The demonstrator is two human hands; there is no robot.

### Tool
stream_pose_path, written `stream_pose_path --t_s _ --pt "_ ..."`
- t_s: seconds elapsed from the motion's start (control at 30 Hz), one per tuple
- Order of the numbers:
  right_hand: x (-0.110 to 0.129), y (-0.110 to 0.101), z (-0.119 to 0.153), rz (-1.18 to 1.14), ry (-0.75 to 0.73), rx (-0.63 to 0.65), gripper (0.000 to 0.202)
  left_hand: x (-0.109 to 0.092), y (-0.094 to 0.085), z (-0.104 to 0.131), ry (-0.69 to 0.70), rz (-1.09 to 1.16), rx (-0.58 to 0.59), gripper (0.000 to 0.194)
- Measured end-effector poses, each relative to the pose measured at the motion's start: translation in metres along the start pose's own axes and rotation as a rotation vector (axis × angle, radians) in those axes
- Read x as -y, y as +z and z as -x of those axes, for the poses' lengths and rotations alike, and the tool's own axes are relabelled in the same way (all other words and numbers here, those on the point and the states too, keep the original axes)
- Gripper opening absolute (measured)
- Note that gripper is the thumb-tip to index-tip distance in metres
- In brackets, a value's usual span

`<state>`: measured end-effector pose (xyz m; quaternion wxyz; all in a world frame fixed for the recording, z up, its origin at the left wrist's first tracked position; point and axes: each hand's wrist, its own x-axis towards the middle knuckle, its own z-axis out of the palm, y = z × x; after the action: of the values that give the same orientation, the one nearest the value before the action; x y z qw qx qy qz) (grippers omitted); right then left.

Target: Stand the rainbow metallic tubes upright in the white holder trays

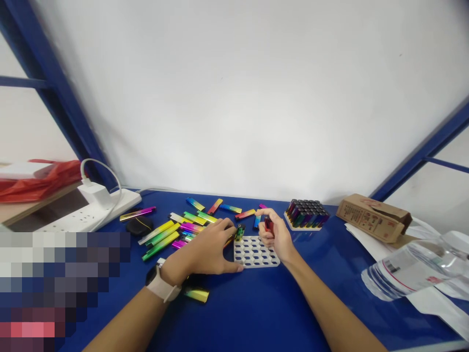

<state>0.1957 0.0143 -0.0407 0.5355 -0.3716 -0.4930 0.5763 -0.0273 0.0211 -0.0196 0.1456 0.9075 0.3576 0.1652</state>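
Note:
A white plastic tray [256, 252] with rows of holes lies on the blue table. In its far left corner stands one lighter [239, 232]. My left hand [210, 247], with a watch at the wrist, spans the tray's left side. Its thumb presses the near left corner and its curled fingers reach the far left end; part of a lighter shows beneath them. Above the tray's far right corner, my right hand [275, 233] is closed round a red lighter [268, 224], index finger raised. Shiny multicoloured lighters [161, 236] lie scattered to the left and behind.
A filled tray of lighters [307, 213] stands at the back right. Beyond it are a cardboard box [373, 217], papers and a clear water bottle [414, 269]. On the left are a white power strip [120, 203] with a plugged charger and a black pouch [139, 226].

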Motion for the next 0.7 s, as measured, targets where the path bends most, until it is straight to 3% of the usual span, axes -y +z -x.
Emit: stream_pose_path --t_s 0.3,0.43,0.7 --pt "0.0024 0.0029 0.0009 0.045 -0.04 0.023 0.033 0.0011 0.0001 -0.0003 0.002 -0.041 0.018 0.07" --pt "0.0038 -0.0017 0.0011 0.288 -0.161 -0.055 0.025 0.0001 -0.0005 -0.0001 0.004 -0.054 0.027 0.068" --pt "0.0036 -0.0053 0.0025 0.788 -0.319 -0.086 0.038 0.0015 0.0012 -0.0004 0.008 -0.056 0.018 0.067"
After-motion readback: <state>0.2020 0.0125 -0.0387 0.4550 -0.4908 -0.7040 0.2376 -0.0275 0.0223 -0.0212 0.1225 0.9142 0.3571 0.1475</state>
